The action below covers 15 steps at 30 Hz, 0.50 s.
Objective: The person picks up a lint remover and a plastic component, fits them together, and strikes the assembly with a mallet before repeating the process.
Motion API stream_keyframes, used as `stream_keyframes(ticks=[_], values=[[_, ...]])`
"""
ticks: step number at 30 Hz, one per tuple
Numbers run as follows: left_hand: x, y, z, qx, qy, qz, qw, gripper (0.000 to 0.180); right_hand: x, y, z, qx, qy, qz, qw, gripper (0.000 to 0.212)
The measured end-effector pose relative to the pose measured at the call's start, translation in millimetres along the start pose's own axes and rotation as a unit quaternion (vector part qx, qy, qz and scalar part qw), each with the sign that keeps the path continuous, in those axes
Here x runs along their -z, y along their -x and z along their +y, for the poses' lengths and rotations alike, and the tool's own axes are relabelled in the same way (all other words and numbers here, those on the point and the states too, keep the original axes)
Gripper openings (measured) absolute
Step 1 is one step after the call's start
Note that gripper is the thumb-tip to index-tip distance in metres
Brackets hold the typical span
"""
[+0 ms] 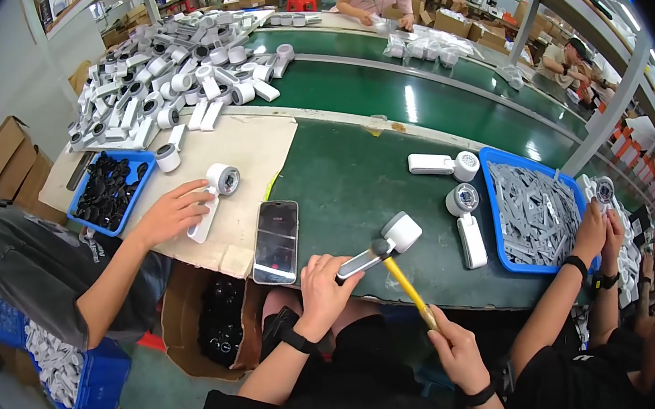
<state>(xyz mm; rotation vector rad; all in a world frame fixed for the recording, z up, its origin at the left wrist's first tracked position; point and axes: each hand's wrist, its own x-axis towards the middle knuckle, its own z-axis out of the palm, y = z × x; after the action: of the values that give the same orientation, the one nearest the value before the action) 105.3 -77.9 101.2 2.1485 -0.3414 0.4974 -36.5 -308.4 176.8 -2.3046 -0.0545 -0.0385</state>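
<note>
My left hand [323, 290] grips the handle end of a white and grey handheld fan [403, 232], whose round head points away to the right over the green table. In my right hand [459, 351] is a hammer [406, 288] with a yellow handle. Its dark head lies over the fan's handle close to the round head; I cannot tell whether it touches. A phone [276, 241] lies just left of my left hand. Two more white fans, one lying crosswise [436, 163] and one lengthwise [469, 229], rest to the right on the table.
A blue tray of grey strips [501, 243] stands at the right, beside a co-worker's hands [593, 235]. To the left, another co-worker's hand [175, 212] touches a fan on cardboard, near a blue tray of black parts [146, 157]. Many fans [168, 81] are heaped behind.
</note>
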Motion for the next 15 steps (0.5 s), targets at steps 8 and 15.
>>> stream_keyframes(ticks=[8,15], values=[[2.9,-2.5,0.4,0.006,0.002,-0.015,1.000,0.028,-0.8,4.8,-6.5,-0.006,-0.022,0.006,1.000,0.046],[1.7,-7.3,12.7,-0.034,0.003,0.005,0.999,0.031,-3.1,5.1,2.1,-0.020,-0.096,0.025,0.995,0.048]])
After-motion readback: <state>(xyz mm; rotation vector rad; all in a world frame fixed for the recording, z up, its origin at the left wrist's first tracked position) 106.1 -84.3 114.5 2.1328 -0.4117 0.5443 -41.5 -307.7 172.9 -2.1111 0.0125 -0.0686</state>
